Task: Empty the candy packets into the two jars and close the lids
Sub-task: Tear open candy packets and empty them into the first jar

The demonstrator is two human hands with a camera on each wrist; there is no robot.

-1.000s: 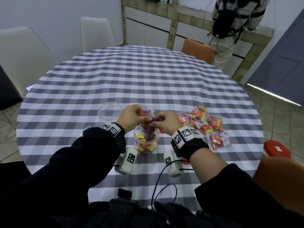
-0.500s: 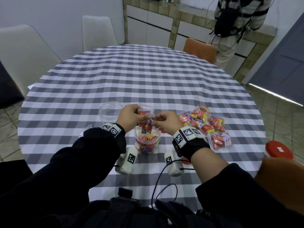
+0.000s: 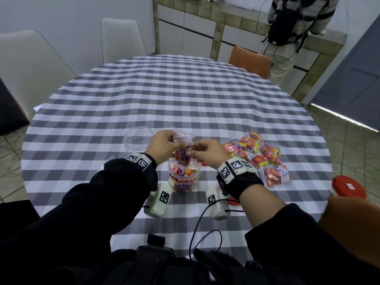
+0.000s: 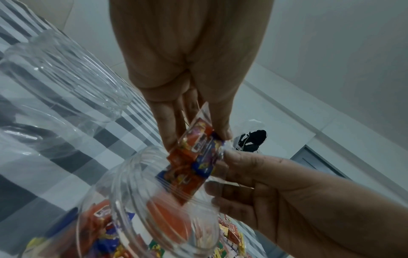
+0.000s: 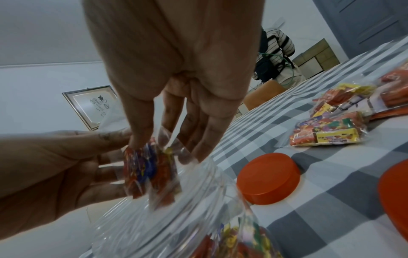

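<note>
Both hands hold a clear candy packet (image 3: 182, 154) mouth-down over the open jar (image 3: 184, 178), which is partly filled with wrapped candies. My left hand (image 3: 175, 144) pinches the packet's upper left side, and my right hand (image 3: 192, 152) pinches its right edge. A few red and blue candies still sit in the packet (image 4: 194, 157), just above the jar's rim (image 4: 132, 192). An empty clear jar (image 3: 138, 138) stands to the left. Two orange lids (image 5: 268, 178) (image 5: 395, 192) lie on the cloth to the right of the jar.
A pile of full candy packets (image 3: 257, 155) lies right of the hands on the checked tablecloth (image 3: 185, 95). A red round object (image 3: 347, 187) sits beyond the table's right edge. Chairs ring the table, and a person (image 3: 292, 27) stands at the far counter.
The hands have lifted the packet a little higher over the jar. Fewer candies hang in it than a second ago.
</note>
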